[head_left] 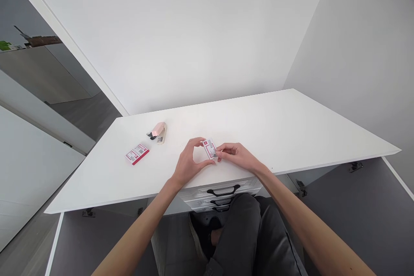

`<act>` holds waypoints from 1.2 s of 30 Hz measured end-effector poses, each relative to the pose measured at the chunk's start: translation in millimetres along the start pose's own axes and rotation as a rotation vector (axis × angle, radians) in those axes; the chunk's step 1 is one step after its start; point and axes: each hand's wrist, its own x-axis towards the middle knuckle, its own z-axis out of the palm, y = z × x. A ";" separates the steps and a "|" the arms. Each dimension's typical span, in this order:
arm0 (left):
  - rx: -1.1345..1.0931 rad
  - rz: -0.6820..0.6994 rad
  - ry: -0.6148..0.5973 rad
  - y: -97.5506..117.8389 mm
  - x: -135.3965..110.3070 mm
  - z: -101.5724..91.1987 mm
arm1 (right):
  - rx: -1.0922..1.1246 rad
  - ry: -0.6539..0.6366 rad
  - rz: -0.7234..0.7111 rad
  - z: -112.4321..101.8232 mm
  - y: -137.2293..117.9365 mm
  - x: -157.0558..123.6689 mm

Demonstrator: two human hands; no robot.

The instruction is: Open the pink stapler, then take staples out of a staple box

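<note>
**Small box held between both hands**

Near side: white drawer fronts [223, 189] with black handles, under the flat white tabletop [274, 125]. Above its front part, left hand [189, 158] spans the small white-and-red printed cardboard box [208, 146] between fingers and thumb; right hand [237, 155] pinches its right end. Can't tell if box touches tabletop. Step looks like fingering that end; next move likely needs a steady left hold, light right fingertips. Farther left: matching white-and-red box [137, 154], then pink-and-cream plastic stapler [158, 129].
</note>
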 end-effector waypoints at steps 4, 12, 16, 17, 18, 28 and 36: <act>-0.154 -0.136 0.038 -0.4 4.4 -3.1 | -0.005 0.038 -0.007 -0.7 -2.4 -1.5; -0.559 -0.350 -0.134 -14.9 11.8 -8.2 | 0.005 -0.004 -0.001 -1.3 -4.4 -2.0; -0.584 -0.333 -0.211 -16.6 13.8 -6.3 | -0.005 -0.059 0.018 -2.6 -2.4 -1.8; -0.594 -0.331 -0.224 -16.9 14.1 -6.0 | -0.010 -0.066 0.022 -2.9 -2.4 -1.8; -0.605 -0.334 -0.236 -17.3 14.2 -5.9 | -0.013 -0.072 0.022 -3.2 -2.5 -1.9; -0.667 -0.335 -0.296 -16.1 13.9 -7.4 | -0.025 -0.100 0.040 -4.0 -4.4 -2.0; -0.698 -0.348 -0.326 -12.9 15.9 -10.4 | -0.021 -0.114 0.036 -4.3 -4.3 -0.9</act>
